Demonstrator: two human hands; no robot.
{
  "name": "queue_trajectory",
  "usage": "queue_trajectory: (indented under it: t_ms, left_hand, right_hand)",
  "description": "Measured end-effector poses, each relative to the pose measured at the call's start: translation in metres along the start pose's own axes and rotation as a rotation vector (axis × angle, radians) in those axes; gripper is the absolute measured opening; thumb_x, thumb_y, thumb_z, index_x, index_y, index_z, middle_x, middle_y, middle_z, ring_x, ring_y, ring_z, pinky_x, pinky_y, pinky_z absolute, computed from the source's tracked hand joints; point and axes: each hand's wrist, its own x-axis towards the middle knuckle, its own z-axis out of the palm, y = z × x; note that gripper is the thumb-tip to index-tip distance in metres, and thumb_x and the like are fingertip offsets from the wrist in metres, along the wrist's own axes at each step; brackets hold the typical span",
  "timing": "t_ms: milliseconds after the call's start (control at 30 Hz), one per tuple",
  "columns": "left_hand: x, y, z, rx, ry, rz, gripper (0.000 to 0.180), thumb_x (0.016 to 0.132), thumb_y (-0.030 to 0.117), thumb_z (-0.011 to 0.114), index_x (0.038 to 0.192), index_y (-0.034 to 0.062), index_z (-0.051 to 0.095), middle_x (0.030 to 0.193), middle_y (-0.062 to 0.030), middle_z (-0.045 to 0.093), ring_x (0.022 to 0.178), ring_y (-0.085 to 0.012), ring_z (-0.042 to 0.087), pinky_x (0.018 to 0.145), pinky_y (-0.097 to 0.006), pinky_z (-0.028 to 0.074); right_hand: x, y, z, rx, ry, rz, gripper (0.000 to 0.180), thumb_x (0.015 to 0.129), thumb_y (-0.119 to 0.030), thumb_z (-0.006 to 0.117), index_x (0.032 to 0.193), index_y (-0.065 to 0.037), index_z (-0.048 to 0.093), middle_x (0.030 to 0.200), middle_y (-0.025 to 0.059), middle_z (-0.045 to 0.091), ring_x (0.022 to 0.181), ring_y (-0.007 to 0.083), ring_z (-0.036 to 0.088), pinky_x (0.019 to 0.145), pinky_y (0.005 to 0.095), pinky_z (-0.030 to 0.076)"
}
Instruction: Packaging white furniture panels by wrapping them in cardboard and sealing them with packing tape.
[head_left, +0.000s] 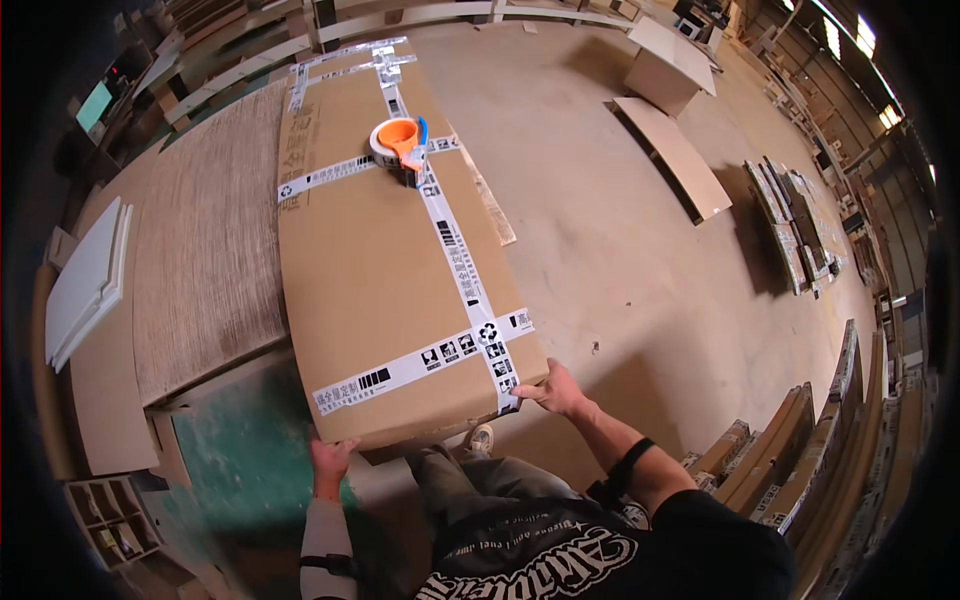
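Observation:
A long flat cardboard box (390, 270) stretches away in front of me, bound with white printed packing tape (455, 250) lengthwise and crosswise. At its near left corner my left hand (330, 462) is closed on the lower edge, thumb towards the box. My right hand (555, 390) grips the near right corner, with the thumb over the taped edge and the other fingers partly hidden below. On top, towards the far end, rests a tape dispenser (410, 150) with an orange hub, a roll of white tape and a blue part.
A wood-grained board (215, 240) lies on the table left of the box, with white panels (88, 285) farther left. Long wrapped packages (800, 480) lean at the lower right. On the floor to the right are a tan panel (675, 160) and stacked packages (795, 225).

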Motion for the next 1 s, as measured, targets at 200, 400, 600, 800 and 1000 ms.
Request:
queue_trajectory:
  t_ms: [200,400,600,800,1000]
  left_hand:
    - [0.005,-0.035,0.004,0.024,0.207,0.309,0.044,0.071,0.003,0.076,0.113,-0.0022,0.062,0.111,-0.0145,0.067,0.101,-0.0239,0.063,0.09,-0.037,0.05]
    - [0.02,-0.041,0.015,0.04,0.205,0.145,0.032,0.085,0.011,0.069,0.113,-0.0022,0.061,0.11,-0.0144,0.068,0.103,-0.0228,0.064,0.088,-0.036,0.051]
    - [0.003,-0.044,-0.006,-0.324,0.049,-0.23,0.045,0.089,0.024,0.069,0.128,0.0051,0.055,0.122,-0.0136,0.063,0.11,-0.0234,0.061,0.091,-0.038,0.052]
    - [-0.014,0.017,0.03,-1.192,0.126,-0.678,0.04,0.098,0.032,0.056,0.13,0.0082,0.054,0.126,-0.01,0.061,0.115,-0.0271,0.06,0.095,-0.046,0.054]
    - [-0.014,0.085,0.036,-1.115,0.309,-0.912,0.032,0.101,0.022,0.051,0.126,0.0032,0.055,0.122,-0.0136,0.063,0.109,-0.026,0.063,0.094,-0.039,0.055]
  right_hand:
    - [0.012,0.033,0.014,0.316,0.02,-0.06,0.107,0.068,-0.041,0.087,0.147,0.0,0.027,0.151,0.0241,0.028,0.132,0.0337,0.04,0.109,0.036,0.036]
    - [0.039,0.038,0.018,0.319,0.195,-0.332,0.05,0.072,-0.021,0.085,0.114,-0.002,0.065,0.101,0.0079,0.07,0.096,0.018,0.064,0.089,0.0315,0.05]
    - [0.042,0.056,0.007,0.896,0.046,0.164,0.034,0.087,-0.012,0.071,0.115,0.006,0.062,0.104,0.011,0.07,0.093,0.02,0.068,0.079,0.0321,0.055]
    - [0.008,0.008,0.047,1.399,0.321,0.236,0.041,0.101,-0.027,0.048,0.129,0.003,0.052,0.126,0.0137,0.06,0.112,0.0298,0.062,0.088,0.0456,0.054]
    - [-0.03,-0.08,0.054,1.791,0.375,0.185,0.061,0.102,-0.053,0.028,0.143,-0.01,0.04,0.149,0.0148,0.039,0.128,0.0326,0.047,0.096,0.052,0.045]
